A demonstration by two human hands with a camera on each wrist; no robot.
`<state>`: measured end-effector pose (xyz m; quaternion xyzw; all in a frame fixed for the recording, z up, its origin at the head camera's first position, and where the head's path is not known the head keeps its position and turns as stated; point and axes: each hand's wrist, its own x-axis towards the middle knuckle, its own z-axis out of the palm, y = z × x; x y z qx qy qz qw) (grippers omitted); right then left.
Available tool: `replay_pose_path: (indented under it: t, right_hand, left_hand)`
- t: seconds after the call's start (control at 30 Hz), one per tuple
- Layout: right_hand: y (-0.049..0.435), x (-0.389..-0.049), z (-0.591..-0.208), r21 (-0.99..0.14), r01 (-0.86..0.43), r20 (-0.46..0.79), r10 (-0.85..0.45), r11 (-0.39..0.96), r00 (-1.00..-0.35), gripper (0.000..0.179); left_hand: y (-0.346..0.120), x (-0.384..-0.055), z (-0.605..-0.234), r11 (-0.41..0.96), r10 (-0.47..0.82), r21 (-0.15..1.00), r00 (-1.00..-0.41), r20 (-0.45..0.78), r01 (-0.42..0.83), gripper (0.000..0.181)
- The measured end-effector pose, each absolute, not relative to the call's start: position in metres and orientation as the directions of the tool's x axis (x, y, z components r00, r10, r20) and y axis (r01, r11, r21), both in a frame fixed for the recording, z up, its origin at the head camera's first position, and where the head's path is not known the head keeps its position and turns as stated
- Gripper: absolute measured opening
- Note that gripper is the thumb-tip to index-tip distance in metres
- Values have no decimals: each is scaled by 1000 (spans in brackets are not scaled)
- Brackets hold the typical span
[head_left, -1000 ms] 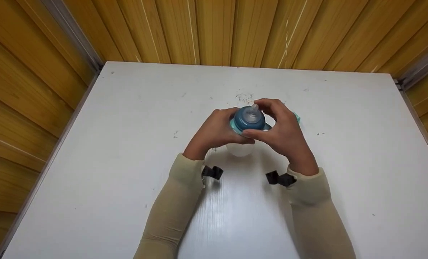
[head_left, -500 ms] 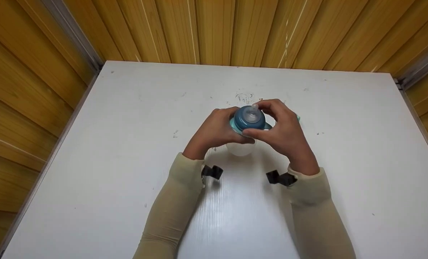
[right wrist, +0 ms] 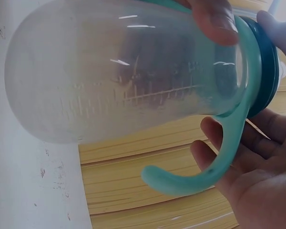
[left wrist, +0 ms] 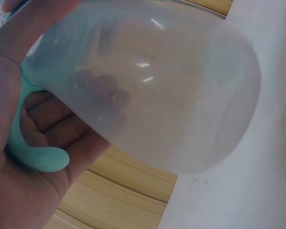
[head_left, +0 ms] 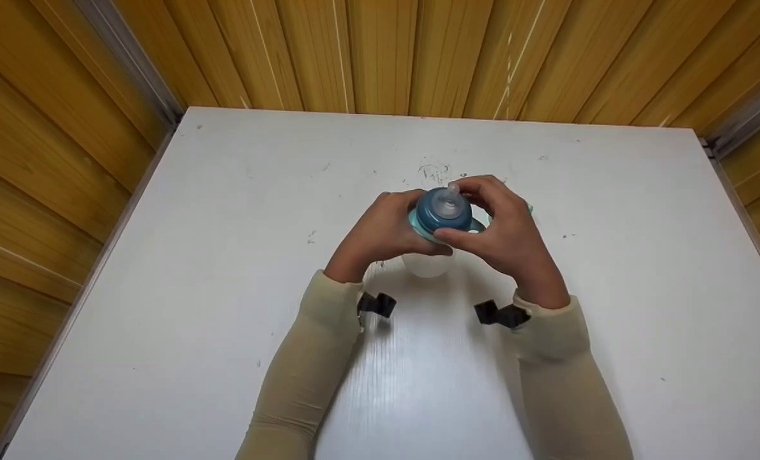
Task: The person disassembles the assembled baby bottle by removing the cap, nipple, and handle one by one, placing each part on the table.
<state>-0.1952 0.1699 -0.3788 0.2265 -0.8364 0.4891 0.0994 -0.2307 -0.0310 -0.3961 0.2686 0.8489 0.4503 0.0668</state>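
A clear baby bottle (left wrist: 181, 95) with teal handles is held upright above the white table. Its dark blue collar (head_left: 428, 216) and clear nipple (head_left: 450, 204) face up in the head view. My left hand (head_left: 389, 223) grips the bottle around its neck, one handle (left wrist: 40, 157) curving in front of the palm. From the other side, my right hand (head_left: 511, 233) pinches the collar between thumb and fingers. The second handle (right wrist: 186, 185) hangs before the right fingers, and measuring marks show on the bottle wall in the right wrist view.
Scuff marks dot the white table (head_left: 258, 191). Wood-look panels (head_left: 380, 57) stand along its back and both sides. Just past the right hand a small teal piece (head_left: 531, 209) peeks out, mostly hidden.
My right hand has shifted very slightly rightward at the collar, and less of the teal piece behind it shows. The left hand and bottle stay almost in place.
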Motion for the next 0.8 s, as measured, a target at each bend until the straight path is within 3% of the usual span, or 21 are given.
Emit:
replay_pose_path:
  t: [0.33,0.67,0.8]
  right_hand:
    - [170,-194,-377,-784,-471,379,-288,405,-879,57]
    - [167,-193,-375,-774,-470,399,-248,425,-883,76]
    - [166,-192,-374,-757,-470,413,-225,454,-883,72]
  left_hand:
    - [-32,-231,-395,438,526,806,-840,130,399,68]
    - [-31,-229,-393,446,516,804,-847,129,394,69]
    - [-30,-229,-393,447,516,803,-847,129,395,67]
